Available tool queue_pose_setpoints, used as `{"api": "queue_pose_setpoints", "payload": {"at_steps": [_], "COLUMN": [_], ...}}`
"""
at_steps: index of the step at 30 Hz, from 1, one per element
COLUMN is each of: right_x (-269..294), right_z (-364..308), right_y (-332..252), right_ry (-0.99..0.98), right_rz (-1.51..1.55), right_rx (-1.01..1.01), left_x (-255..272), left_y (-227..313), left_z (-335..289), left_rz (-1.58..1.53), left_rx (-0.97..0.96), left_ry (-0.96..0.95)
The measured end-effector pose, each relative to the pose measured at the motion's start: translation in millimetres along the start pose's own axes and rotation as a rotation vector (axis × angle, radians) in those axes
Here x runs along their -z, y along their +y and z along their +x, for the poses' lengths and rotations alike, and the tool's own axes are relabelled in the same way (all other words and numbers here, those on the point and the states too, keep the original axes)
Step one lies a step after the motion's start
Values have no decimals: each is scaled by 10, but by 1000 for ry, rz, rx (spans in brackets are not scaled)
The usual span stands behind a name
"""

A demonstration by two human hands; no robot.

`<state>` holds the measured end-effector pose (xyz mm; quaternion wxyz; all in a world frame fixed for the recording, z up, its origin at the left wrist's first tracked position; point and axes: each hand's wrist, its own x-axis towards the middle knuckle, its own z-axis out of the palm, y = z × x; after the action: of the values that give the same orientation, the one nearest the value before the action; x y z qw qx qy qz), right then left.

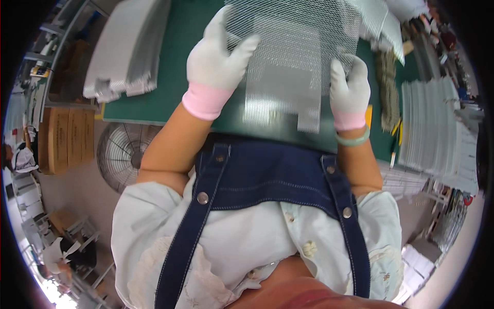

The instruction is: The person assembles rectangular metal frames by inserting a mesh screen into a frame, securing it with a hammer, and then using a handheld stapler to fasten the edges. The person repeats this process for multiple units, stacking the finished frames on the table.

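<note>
My left hand, in a white glove with a pink cuff, is closed on the left edge of a see-through silvery mesh sheet. On the opposite edge is my right hand, gloved alike, with its thumb and fingers curled at the sheet's border. The sheet is raised over the green table, and its far end runs out of view. Beneath it lies a flat silver ribbed sheet with a notched near edge. Part of this lower sheet shows through the mesh.
A tall stack of silvery sheets stands at the table's left. More pale sheets are stacked at the right, beside an olive-grey fabric bundle and a yellow pen. Below the table's left edge are a floor fan and cardboard boxes.
</note>
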<state>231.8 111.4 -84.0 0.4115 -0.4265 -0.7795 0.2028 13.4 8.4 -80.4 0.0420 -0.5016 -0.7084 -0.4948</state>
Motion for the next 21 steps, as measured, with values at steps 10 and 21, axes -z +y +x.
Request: {"api": "queue_pose_setpoints", "payload": {"at_steps": [10,21], "right_x": [-175,-269], "right_z": [-830,-689], "right_y": [714,625], "right_ry": [-387,-588], "right_rz": [-536,-582], "right_rx": [-268,-429], "left_x": [-533,-720], "left_y": [-240,-328], "left_z": [-836,-729], "left_rz": [348,473], "left_rx": [226,369], "left_ry": [-501,-691]}}
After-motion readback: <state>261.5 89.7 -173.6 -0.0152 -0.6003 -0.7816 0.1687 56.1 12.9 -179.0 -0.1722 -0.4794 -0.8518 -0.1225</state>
